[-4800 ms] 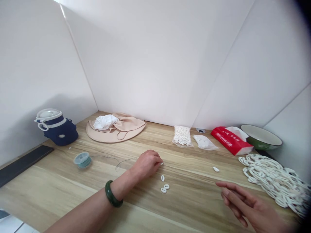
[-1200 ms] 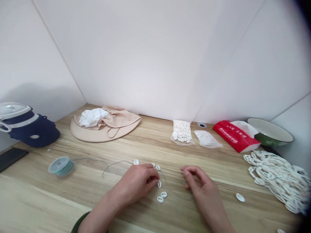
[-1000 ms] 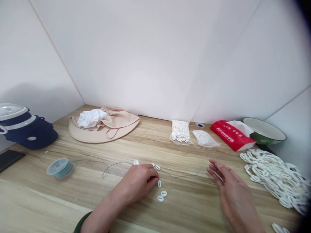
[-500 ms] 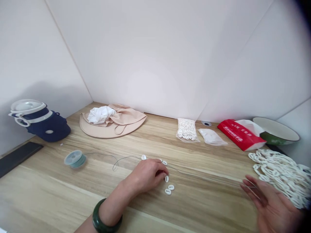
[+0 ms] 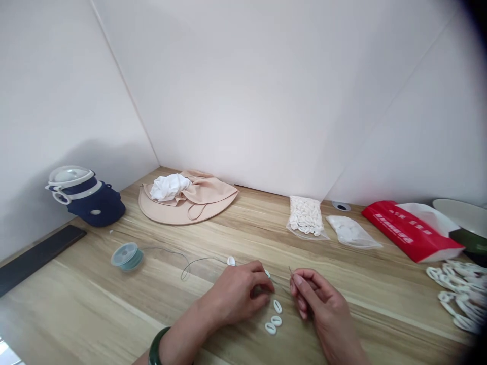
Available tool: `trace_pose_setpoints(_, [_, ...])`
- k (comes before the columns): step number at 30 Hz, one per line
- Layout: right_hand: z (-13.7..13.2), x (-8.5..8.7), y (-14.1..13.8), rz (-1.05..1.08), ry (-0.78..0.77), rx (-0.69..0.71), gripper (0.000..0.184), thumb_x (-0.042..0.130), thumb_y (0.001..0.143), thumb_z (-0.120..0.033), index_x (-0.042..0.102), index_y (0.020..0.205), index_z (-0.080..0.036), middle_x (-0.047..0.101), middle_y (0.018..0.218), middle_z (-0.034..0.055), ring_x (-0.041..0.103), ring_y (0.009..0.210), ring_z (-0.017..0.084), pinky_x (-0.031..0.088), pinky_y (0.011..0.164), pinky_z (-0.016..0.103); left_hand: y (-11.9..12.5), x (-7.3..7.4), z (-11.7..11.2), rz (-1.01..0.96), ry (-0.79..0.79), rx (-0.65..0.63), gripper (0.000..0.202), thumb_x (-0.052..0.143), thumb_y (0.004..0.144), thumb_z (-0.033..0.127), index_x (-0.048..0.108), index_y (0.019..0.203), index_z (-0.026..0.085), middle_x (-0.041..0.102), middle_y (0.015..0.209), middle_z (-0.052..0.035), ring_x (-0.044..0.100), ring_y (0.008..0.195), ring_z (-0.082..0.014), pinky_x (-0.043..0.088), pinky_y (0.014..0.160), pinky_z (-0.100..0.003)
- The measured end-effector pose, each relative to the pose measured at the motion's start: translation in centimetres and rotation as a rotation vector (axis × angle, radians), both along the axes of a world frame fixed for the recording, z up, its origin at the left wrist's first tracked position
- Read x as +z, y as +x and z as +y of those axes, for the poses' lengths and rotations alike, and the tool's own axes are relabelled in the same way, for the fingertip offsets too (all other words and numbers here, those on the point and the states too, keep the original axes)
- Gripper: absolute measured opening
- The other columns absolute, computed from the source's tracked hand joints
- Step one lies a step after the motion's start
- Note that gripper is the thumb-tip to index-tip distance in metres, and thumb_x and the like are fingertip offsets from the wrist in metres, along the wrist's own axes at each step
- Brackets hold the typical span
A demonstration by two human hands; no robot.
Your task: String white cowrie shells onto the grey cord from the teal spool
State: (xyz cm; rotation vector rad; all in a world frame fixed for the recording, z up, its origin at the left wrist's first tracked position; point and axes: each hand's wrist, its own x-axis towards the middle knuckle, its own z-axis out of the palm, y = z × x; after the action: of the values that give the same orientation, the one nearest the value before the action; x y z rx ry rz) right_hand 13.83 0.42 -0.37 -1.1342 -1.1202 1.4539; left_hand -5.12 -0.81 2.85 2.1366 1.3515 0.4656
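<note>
My left hand (image 5: 238,294) rests curled on the wooden table (image 5: 114,304), its fingertips pressing the thin thread (image 5: 190,263) beside a strung white shell (image 5: 231,261). My right hand (image 5: 319,304) is just to its right, thumb and forefinger pinched on the thread's stiff free end, which sticks up. Three loose white cowrie shells (image 5: 274,320) lie between the two hands. The thread runs left to a teal spool (image 5: 127,255). A green bangle (image 5: 155,347) is on my left wrist.
At the back lie a beige sun hat (image 5: 190,203) with white cloth, a bag of shells (image 5: 306,215), a bag of white pieces (image 5: 352,232) and a red tissue pack (image 5: 411,230). A navy bottle (image 5: 85,197) stands at left, a shell chain pile (image 5: 458,299) at right.
My right hand swung far out to the right along the thread, then came back beside my left hand and pinched the thread end. My left hand stayed on the shells.
</note>
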Motion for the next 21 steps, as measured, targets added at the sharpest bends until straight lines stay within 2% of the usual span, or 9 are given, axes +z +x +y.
trace_pose_setpoints(2, [-0.1, -0.6, 0.3, -0.036, 0.004, -0.003, 0.025, 0.066, 0.08, -0.042, 0.061, 0.079, -0.017, 0.057, 0.062, -0.002, 0.042, 0.045, 0.006, 0.033, 0.038, 0.015, 0.3, 0.0, 0.0, 0.008, -0.008, 0.018, 0.019, 0.064, 0.08, 0.032, 0.069, 0.098, 0.028, 0.065, 0.093, 0.0021, 0.06, 0.071, -0.0118, 0.042, 0.064, -0.02])
trace_pose_setpoints(5, [0.2, -1.0, 0.9, -0.085, 0.007, 0.006, 0.026, 0.066, 0.079, -0.044, 0.061, 0.08, -0.018, 0.057, 0.062, -0.002, 0.043, 0.046, 0.007, 0.035, 0.039, 0.016, 1.0, -0.4, -0.1, 0.058, -0.001, 0.05, 0.027, 0.071, 0.072, 0.042, 0.068, 0.096, 0.028, 0.065, 0.091, 0.0028, 0.062, 0.077, -0.0152, 0.041, 0.065, -0.022])
trace_pose_setpoints(9, [0.4, -1.3, 1.0, -0.142, 0.011, 0.067, 0.026, 0.066, 0.079, -0.044, 0.062, 0.079, -0.019, 0.058, 0.062, -0.0016, 0.045, 0.046, 0.008, 0.037, 0.04, 0.017, 1.6, -1.2, -0.2, 0.088, 0.025, 0.045, 0.022, 0.071, 0.073, 0.035, 0.067, 0.094, 0.03, 0.065, 0.091, 0.0051, 0.064, 0.083, -0.0153, 0.039, 0.066, -0.023])
trace_pose_setpoints(13, [0.2, -1.8, 0.8, -0.191, 0.034, 0.098, 0.025, 0.064, 0.081, -0.044, 0.061, 0.079, -0.02, 0.057, 0.062, -0.0023, 0.045, 0.045, 0.008, 0.037, 0.04, 0.017, 1.7, -1.4, -0.1, 0.022, 0.013, 0.044, 0.015, 0.069, 0.075, 0.028, 0.069, 0.09, 0.028, 0.065, 0.088, 0.0045, 0.063, 0.079, -0.0136, 0.04, 0.067, -0.022])
trace_pose_setpoints(16, [0.0, -1.8, 0.9, -0.215, 0.052, 0.097, 0.023, 0.063, 0.081, -0.043, 0.062, 0.08, -0.02, 0.057, 0.062, -0.0025, 0.044, 0.046, 0.008, 0.037, 0.042, 0.017, 1.8, -1.4, -0.1, -0.129, -0.027, 0.106, 0.011, 0.068, 0.076, 0.024, 0.069, 0.087, 0.024, 0.064, 0.089, 0.0026, 0.061, 0.071, -0.0114, 0.041, 0.065, -0.02])
trace_pose_setpoints(18, [-0.1, -1.7, 0.9, -0.238, 0.08, 0.091, 0.022, 0.062, 0.082, -0.042, 0.062, 0.08, -0.02, 0.057, 0.062, -0.0027, 0.044, 0.047, 0.008, 0.037, 0.043, 0.017, 1.9, -1.5, -0.1, -0.293, -0.081, 0.19, 0.008, 0.065, 0.077, 0.023, 0.068, 0.084, 0.021, 0.063, 0.087, 0.0004, 0.059, 0.066, -0.0105, 0.042, 0.061, -0.02])
trace_pose_setpoints(21, [-0.1, -1.5, 0.8, -0.292, 0.154, 0.093, 0.02, 0.061, 0.083, -0.04, 0.062, 0.08, -0.02, 0.058, 0.062, -0.0021, 0.047, 0.05, 0.009, 0.04, 0.046, 0.017, 2.3, -1.7, -0.1, -0.573, -0.268, 0.32, 0.011, 0.061, 0.079, 0.024, 0.063, 0.089, 0.017, 0.061, 0.068, 0.0006, 0.059, 0.057, -0.0119, 0.044, 0.056, -0.02])
